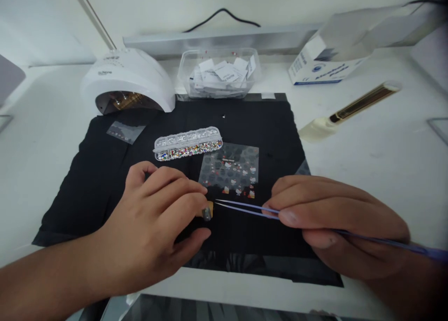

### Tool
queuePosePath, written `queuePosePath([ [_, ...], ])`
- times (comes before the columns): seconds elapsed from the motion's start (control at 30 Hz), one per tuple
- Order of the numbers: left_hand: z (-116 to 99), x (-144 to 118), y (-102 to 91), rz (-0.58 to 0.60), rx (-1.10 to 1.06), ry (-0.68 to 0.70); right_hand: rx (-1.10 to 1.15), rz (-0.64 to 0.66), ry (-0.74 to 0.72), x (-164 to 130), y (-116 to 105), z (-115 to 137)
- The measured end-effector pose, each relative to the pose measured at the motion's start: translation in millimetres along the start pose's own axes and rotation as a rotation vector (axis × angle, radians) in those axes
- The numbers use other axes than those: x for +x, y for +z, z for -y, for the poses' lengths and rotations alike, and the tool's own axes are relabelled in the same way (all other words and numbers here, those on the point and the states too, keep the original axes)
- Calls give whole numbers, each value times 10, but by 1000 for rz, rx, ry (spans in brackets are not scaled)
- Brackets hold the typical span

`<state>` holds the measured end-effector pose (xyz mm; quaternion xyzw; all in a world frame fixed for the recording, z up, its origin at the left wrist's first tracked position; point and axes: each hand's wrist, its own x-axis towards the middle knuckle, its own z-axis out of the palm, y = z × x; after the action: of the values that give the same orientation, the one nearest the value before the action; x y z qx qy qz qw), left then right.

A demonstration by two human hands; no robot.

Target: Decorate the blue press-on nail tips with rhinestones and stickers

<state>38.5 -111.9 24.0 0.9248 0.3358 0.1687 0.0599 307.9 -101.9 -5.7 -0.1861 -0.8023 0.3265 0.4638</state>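
Observation:
My left hand (159, 213) is curled at the middle of the black mat (259, 120). Its fingertips rest at a small yellowish piece (210, 208) with a dark, glossy nail-like tip (207, 214); the hand partly hides it. In my right hand (336, 218) is a pair of purple tweezers (254, 210), gripped between thumb and fingers. The tweezer points are slightly apart, close to the yellowish piece, with nothing visible between them. Just beyond lies a clear sticker sheet (231, 169) with small cartoon figures. A clear compartment case (189, 143) of colourful rhinestones touches its upper edge.
At the back left stands a white nail lamp (129, 78). Behind the mat, a clear plastic box (219, 85) holds paper packets. An alcohol pads carton (325, 62) and a gold-handled brush (364, 101) are on the right. A small clear sheet (125, 132) lies left.

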Motion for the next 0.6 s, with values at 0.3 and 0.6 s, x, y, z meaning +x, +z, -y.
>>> queuePosePath([
  [0.3, 139, 3, -130, -160, -48, 14, 47, -55, -39, -23, 0, -60],
  [0.6, 438, -15, -141, -275, -394, -74, -110, -98, -171, 23, 21, -55],
])
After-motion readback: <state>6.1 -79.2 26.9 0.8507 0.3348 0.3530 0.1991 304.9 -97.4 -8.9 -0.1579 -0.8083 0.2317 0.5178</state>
